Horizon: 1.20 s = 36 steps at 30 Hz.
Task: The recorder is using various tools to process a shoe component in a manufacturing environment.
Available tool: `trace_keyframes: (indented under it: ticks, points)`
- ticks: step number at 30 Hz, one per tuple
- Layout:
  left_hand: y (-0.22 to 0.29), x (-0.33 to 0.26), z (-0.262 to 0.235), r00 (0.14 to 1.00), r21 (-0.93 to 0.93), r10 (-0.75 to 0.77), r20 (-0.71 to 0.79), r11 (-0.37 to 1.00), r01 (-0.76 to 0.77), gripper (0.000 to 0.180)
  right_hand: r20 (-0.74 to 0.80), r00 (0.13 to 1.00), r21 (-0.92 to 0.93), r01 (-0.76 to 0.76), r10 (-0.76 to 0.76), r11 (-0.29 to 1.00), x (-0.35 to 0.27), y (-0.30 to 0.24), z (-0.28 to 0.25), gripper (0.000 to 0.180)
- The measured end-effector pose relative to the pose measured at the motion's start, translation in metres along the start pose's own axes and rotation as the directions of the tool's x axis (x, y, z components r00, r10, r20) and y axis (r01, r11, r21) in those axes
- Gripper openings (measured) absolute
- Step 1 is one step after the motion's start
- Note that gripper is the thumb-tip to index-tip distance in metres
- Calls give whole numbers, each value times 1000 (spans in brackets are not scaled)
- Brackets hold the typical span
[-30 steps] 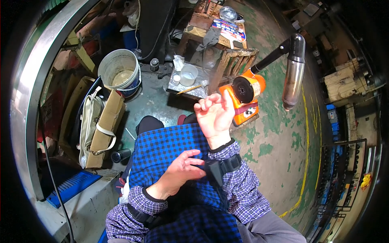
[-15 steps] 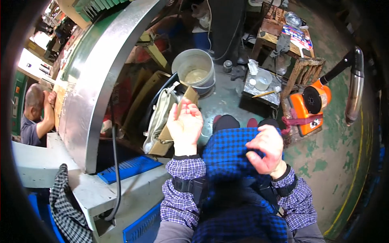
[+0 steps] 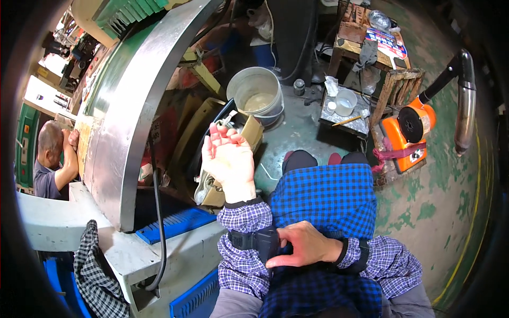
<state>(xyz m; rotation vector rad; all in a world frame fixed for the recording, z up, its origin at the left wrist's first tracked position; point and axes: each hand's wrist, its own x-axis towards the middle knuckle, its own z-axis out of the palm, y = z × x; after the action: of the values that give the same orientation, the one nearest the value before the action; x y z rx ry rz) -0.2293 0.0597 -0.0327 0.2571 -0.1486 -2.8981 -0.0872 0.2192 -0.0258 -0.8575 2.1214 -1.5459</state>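
Note:
My left hand [image 3: 230, 159] is raised palm up with the fingers loosely curled and apart, holding nothing, above a canvas bag and cardboard box [image 3: 241, 138]. My right hand [image 3: 302, 245] reaches across and presses on a black strap [image 3: 254, 239] around my left forearm, over the checked sleeve. A blue checked apron [image 3: 326, 199] covers my lap below both hands.
A curved metal machine housing [image 3: 132, 111] fills the left. A grey bucket [image 3: 258, 95] stands ahead on the green floor. An orange device [image 3: 411, 135] with a metal tube [image 3: 465, 100] sits right. A wooden crate with a cup [image 3: 347, 100] is beyond. Another person [image 3: 50, 164] is far left.
The view swung left. My left hand rose and turned palm up, and my right hand moved from my chest onto the black strap on the left forearm.

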Motion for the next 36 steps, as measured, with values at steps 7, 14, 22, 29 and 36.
trace_keyframes:
  ticks: [7,14,22,29,36]
  points:
    - [-17,-6,7,851,643,440,286,570,-511,29,19,976,133,-215,215,967,4,-4,7,49]
    - [-35,-9,-2,393,381,50,918,-385,-841,34,76,953,297,-302,292,906,5,-2,8,40]
    - [-61,-32,-7,-61,-340,-565,823,-403,-850,30,176,912,631,-393,369,670,2,4,16,25]
    - [-76,-31,1,214,32,-545,811,-324,-946,31,163,920,688,-365,356,627,-1,9,20,25]
    - [-89,-8,-23,836,837,-159,525,-80,-541,31,143,920,676,-360,364,643,-2,1,10,32]
